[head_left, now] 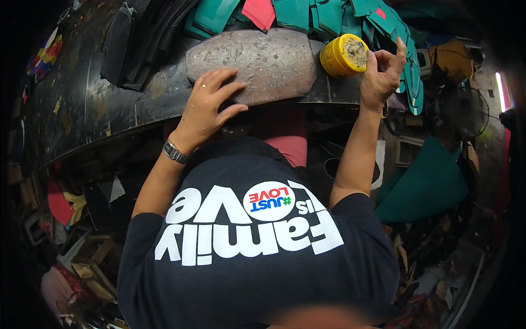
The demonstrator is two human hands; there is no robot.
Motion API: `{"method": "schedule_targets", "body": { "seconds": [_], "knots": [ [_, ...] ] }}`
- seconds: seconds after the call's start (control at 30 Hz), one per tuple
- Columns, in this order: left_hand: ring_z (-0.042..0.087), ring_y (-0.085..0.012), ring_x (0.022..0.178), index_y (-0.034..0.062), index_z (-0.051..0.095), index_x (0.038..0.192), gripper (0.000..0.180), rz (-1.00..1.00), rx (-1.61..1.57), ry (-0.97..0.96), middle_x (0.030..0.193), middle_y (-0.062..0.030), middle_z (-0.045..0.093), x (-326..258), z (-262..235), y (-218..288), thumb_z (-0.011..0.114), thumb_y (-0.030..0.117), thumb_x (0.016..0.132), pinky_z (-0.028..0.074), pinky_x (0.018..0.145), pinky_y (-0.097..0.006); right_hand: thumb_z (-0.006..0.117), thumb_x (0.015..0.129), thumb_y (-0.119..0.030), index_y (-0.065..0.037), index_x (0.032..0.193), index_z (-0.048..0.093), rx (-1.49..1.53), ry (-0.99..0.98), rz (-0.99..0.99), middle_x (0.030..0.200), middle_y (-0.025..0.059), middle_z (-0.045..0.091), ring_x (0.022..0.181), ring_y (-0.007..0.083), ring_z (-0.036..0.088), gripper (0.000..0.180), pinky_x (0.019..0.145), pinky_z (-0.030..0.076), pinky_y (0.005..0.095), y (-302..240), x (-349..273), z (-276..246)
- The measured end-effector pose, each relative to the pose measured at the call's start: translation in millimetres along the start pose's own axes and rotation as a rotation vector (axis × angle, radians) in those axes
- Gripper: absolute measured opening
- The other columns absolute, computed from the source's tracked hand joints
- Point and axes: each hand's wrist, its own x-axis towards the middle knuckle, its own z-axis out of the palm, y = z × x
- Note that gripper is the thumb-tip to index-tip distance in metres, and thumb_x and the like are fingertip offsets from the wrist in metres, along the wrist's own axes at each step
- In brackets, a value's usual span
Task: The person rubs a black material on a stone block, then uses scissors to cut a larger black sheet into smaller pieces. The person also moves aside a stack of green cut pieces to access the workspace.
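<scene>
A flat, worn grey-brown slab (257,66) with rounded ends lies at the edge of the dark worktable. My left hand (211,101) rests at its near left edge, fingers spread, holding nothing visible. To the right of the slab is a yellow tub (342,56), its mouth turned rightward and crusted with pale, lumpy residue. Beside that mouth is my right hand (384,74). Its thumb and a bent finger come close together at the rim, while another finger points up. Whatever may be between them is too small to make out.
Green cut pieces (293,13) are piled along the far side, with a red piece (259,13) among them. Black strips (134,46) are stacked at the far left. A fan (463,112) stands at right, above a green sheet (427,183). Wooden frames (96,260) lie lower left.
</scene>
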Motion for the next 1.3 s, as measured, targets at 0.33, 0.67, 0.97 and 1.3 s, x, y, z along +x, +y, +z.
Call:
{"method": "schedule_targets", "body": {
  "seconds": [0.33, 0.67, 0.97, 1.3],
  "knots": [
    [0.042, -0.0293, 0.145, 0.0135, 0.058, 0.142, 0.063, 0.045, 0.028, -0.114, 0.152, -0.01, 0.052, -30.2, -1.7, -6.2, 0.078, 0.027, 0.084, 0.028, 0.121, -0.049, 0.065, 0.1, -0.025, -0.001, 0.15, 0.043, -0.237, 0.016, -0.104, 0.11, 0.0127, 0.075, 0.123, 0.0311, 0.058, 0.06, 0.107, 0.041, 0.0432, 22.0, -20.2, 5.3],
    [0.073, -0.0208, 0.079, 0.0075, 0.078, 0.101, 0.023, -0.081, -0.296, 0.168, 0.085, -0.0071, 0.073, -40.2, -15.0, -4.9, 0.082, 0.007, 0.079, 0.056, 0.067, -0.029, 0.07, 0.095, -0.027, -0.001, 0.153, 0.037, 0.194, -0.315, -0.204, 0.154, 0.0205, 0.041, 0.146, 0.0364, 0.035, 0.072, 0.121, 0.024, 0.0463, -44.1, -60.4, 48.4],
    [0.056, -0.0073, 0.07, 0.0011, 0.071, 0.114, 0.016, -0.182, -0.166, 0.693, 0.083, -0.0016, 0.068, -25.9, -60.9, -32.1, 0.062, 0.008, 0.102, 0.047, 0.067, -0.021, 0.068, 0.095, -0.044, -0.013, 0.164, 0.008, 1.017, -1.298, 0.076, 0.149, 0.0241, 0.049, 0.134, 0.0366, 0.054, 0.097, 0.115, 0.035, 0.0475, -134.5, -106.0, 83.1],
    [0.062, -0.0345, 0.117, 0.0051, 0.069, 0.125, 0.047, -0.416, 0.247, 0.645, 0.13, -0.0135, 0.063, 9.9, -136.8, -120.7, 0.079, 0.029, 0.086, 0.05, 0.099, -0.04, 0.064, 0.096, -0.001, -0.009, 0.153, 0.043, 0.904, -0.66, 0.419, 0.078, -0.0013, 0.06, 0.065, 0.0037, 0.052, 0.061, 0.059, 0.042, 0.0201, -104.1, -81.6, 133.5]
  ]
}}
